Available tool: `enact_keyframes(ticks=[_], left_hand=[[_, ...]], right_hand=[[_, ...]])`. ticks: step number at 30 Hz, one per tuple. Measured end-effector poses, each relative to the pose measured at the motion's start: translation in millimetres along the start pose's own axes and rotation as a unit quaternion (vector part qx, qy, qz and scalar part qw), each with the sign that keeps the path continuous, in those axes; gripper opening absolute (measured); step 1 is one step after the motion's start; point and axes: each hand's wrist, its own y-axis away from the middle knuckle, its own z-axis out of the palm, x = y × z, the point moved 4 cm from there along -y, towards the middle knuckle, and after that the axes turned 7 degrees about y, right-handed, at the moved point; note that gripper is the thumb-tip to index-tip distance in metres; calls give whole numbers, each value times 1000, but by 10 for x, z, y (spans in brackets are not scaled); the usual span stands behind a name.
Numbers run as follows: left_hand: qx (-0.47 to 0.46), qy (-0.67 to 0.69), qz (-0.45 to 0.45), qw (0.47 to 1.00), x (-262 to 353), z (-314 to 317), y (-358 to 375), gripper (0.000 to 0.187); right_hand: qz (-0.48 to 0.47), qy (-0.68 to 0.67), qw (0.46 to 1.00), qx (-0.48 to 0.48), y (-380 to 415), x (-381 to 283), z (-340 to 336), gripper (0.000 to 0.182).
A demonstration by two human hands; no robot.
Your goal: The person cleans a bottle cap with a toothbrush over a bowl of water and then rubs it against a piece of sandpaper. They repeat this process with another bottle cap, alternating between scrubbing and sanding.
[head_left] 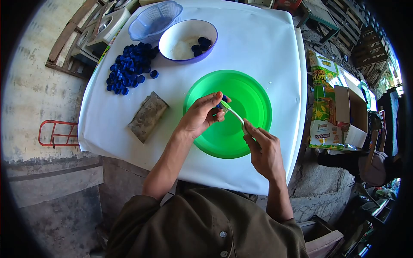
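Note:
Above a wide green basin (251,139), my left hand (203,112) is closed around a small dark blue bottle cap (224,99), mostly hidden by the fingers. In my right hand (263,148) is a toothbrush (233,112) with a white handle and a green head, its head at the cap. A heap of blue caps (131,66) lies on the table at the upper left. Behind the basin, a white bowl with a purple outside (178,38) holds several more blue caps (200,46).
A pale blue plastic basket (150,21) stands at the back left of the white-covered table (172,165). A worn grey-brown block (149,117) lies left of the basin. To the right are an open cardboard box (350,112), a green printed sack (322,103) and a partly visible person (374,165).

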Motion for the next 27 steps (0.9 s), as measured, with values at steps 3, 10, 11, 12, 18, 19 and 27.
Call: enact_keyframes(ticks=[3,10,11,12,18,19,27], left_hand=[[20,-7,13,1000,-10,4,19,36],[-1,-23,35,999,6,-14,23,35],[-5,-22,40,999,12,7,36,35],[-4,-24,40,999,8,-11,39,35],[20,-94,71,993,24,11,52,29],[27,-148,93,984,60,6,49,29],[163,-643,390,639,228,214,135,34]], right_hand=[[-18,-6,999,33,2,69,24,39],[-33,-32,998,46,10,84,18,39],[-26,-15,999,37,9,78,28,39],[-19,2,999,30,10,60,30,39],[-15,23,999,42,-7,39,-52,36],[-11,29,999,32,-5,34,-75,36],[16,101,991,88,68,2,-207,34]])
